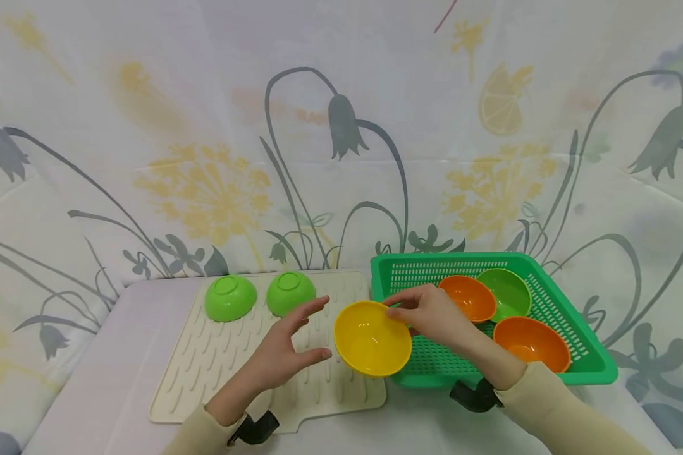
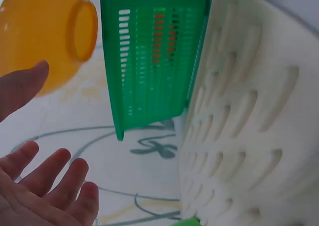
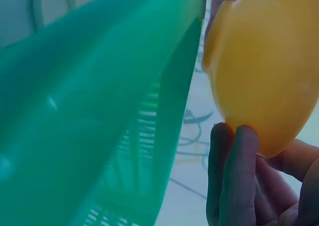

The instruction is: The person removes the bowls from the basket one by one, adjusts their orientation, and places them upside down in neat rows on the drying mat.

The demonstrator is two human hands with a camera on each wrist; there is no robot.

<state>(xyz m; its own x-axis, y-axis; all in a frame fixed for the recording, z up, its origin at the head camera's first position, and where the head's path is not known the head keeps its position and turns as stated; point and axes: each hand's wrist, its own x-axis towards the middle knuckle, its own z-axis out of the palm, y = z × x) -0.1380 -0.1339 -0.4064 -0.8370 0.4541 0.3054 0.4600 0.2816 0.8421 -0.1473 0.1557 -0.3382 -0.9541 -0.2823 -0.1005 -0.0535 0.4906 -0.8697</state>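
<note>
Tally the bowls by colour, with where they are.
Green bowls: 3 (2 on the mat, 1 in the basket)
Orange bowls: 2 (in the basket)
Yellow bowl: 1 (in the right hand)
Total: 6

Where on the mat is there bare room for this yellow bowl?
The mat is bare in front of its two green bowls, left of your left hand, and between those bowls and the basket. Three bowls crowd the basket's right side.

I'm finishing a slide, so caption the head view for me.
Right hand holding a yellow bowl near the left hand; two green bowls rest upside down on a cream mat.
</note>
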